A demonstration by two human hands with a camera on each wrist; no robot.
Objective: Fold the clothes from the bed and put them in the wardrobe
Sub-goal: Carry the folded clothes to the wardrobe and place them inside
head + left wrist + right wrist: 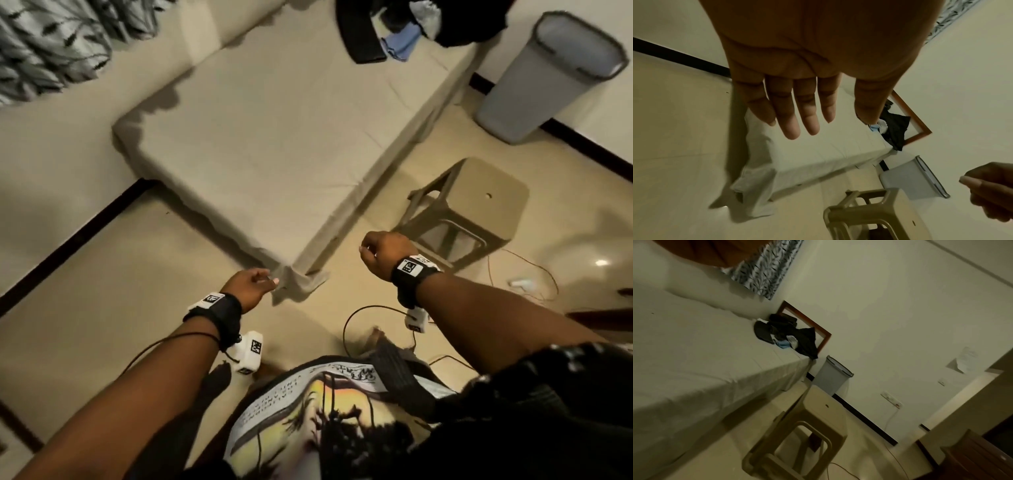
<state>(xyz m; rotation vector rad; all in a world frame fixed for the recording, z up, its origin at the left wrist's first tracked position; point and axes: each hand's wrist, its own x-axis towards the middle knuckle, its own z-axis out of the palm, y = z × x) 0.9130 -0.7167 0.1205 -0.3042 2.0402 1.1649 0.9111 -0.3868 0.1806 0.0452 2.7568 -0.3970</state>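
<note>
A pile of dark clothes [394, 31] with a blue and a white piece lies at the far end of the bed [274, 137], which has a beige sheet. In the right wrist view the clothes pile [789, 335] sits against a wooden frame. My left hand [255, 282] hovers at the near corner of the bed. Its fingers [791, 116] are straight and spread, holding nothing. My right hand [380, 251] is raised to the right of that corner with its fingers curled in and nothing in them. The left wrist view shows the right hand [990, 186] at its edge.
A beige plastic stool [479, 202] stands right of the bed, by my right hand. A grey bin [555, 78] stands against the wall beyond it. Thin cables [359, 318] trail on the floor. Dark wooden furniture [978, 454] stands at the right. A patterned curtain [51, 44] hangs at the left.
</note>
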